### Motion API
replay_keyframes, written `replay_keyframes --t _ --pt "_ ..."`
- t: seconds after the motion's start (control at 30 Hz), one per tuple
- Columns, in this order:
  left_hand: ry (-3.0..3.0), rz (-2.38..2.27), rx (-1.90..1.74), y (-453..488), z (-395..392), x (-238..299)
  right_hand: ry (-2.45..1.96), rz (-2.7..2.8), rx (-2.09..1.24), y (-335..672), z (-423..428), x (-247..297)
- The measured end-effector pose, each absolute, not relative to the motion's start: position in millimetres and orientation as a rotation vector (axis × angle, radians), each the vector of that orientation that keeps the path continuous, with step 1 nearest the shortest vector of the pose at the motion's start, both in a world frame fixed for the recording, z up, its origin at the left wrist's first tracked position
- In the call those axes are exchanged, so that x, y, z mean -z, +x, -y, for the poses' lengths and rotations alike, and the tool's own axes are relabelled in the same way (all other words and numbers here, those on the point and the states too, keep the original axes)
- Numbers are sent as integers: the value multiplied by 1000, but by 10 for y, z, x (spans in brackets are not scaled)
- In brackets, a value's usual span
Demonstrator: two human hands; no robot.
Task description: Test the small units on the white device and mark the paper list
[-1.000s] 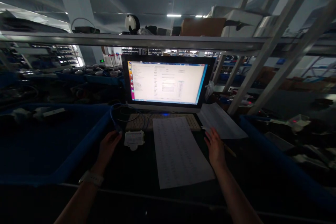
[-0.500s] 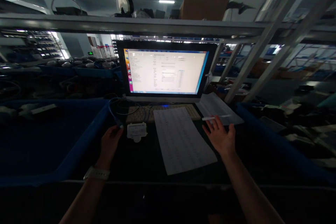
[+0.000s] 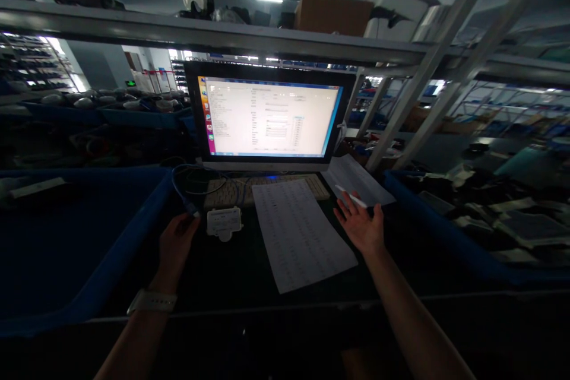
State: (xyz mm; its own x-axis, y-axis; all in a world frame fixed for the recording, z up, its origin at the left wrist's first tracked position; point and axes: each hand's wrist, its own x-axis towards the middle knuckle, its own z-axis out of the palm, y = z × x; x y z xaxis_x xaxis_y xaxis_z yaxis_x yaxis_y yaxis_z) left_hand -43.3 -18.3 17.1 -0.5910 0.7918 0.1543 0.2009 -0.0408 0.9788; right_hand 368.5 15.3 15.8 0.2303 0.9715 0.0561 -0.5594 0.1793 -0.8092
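Observation:
At the left, my left hand (image 3: 177,241) pinches the end of a blue cable (image 3: 183,197), close to its pale plug. Just right of those fingers, a white flat plastic module (image 3: 224,222) with a printed label lies on the dark bench. My right hand (image 3: 361,227) is turned palm up with its fingers spread. A white pen (image 3: 351,196) lies across these fingers and appears held between them; the exact grip is unclear. Between my hands lies a printed sheet of paper (image 3: 303,237), its top overlapping the keyboard (image 3: 222,190).
A lit monitor (image 3: 271,122) stands behind the keyboard. Another paper (image 3: 356,178) lies beyond my right hand. Blue bins flank the bench, one at the left (image 3: 129,249) and one with parts at the right (image 3: 445,237). Overhead runs a metal shelf (image 3: 249,32) carrying a cardboard box (image 3: 332,15).
The whole view has shifted slightly, moving the scene left. The pen in my right hand has tilted, its right end now lower. My left hand keeps its pinch on the cable.

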Motion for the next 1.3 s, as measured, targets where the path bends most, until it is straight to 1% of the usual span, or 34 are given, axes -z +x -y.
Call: replay_keyframes --t 1.3 --pt "1076 -1784 -1627 -402 201 -225 -765 725 -1206 3664 -152 -165"
